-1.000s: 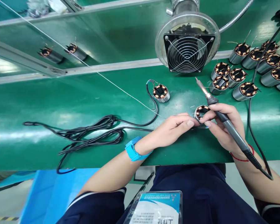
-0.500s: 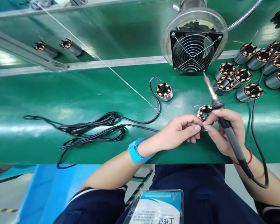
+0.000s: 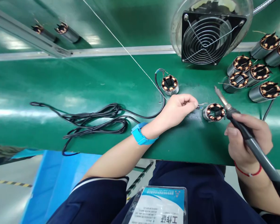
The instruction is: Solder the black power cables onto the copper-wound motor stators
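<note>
My left hand [image 3: 180, 107] is closed in a pinch on a black cable's end, whose thin stripped wires [image 3: 200, 107] stick out to the right. Just beyond those wires stands a motor stator [image 3: 214, 112] with copper windings and a metal shell. In my right hand [image 3: 249, 137] is a soldering iron [image 3: 245, 130], its tip pointing up and left above the stator, apart from it. A pale thin strand [image 3: 130, 56] runs down from the top to my left hand; its end is hidden there. Another stator [image 3: 170, 85], with a cable joined to it, stands behind my left hand.
Coiled black cables [image 3: 95, 119] lie on the green bench [image 3: 49, 81] at left. A fan with a wire guard [image 3: 205, 42] hangs at the back. Several more stators [image 3: 260, 73] stand at right, and two [image 3: 68, 32] appear at upper left.
My hands have moved apart. The right has drawn back right with the soldering iron, and its fingers have left the wires. The left still pinches the cable end. The view has shifted slightly.
</note>
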The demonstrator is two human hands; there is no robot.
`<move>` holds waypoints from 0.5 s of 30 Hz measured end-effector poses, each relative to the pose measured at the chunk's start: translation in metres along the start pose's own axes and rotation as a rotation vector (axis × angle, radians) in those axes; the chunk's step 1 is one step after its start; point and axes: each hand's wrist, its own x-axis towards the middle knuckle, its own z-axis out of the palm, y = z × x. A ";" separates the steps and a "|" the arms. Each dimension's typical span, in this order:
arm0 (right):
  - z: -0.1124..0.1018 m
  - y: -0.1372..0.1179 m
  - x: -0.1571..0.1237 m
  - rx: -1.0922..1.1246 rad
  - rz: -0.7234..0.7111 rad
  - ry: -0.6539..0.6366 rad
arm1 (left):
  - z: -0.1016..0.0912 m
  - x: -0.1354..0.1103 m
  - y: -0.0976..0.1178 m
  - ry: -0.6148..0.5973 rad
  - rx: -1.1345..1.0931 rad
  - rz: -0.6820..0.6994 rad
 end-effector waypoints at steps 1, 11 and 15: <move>-0.001 0.002 -0.001 -0.015 -0.072 0.006 | 0.000 0.000 0.000 0.001 0.005 0.000; -0.001 0.003 0.002 -0.034 -0.235 -0.014 | 0.001 -0.001 0.001 0.007 -0.015 0.004; -0.001 0.001 0.003 -0.054 -0.238 -0.045 | 0.000 -0.001 0.001 0.004 -0.010 0.012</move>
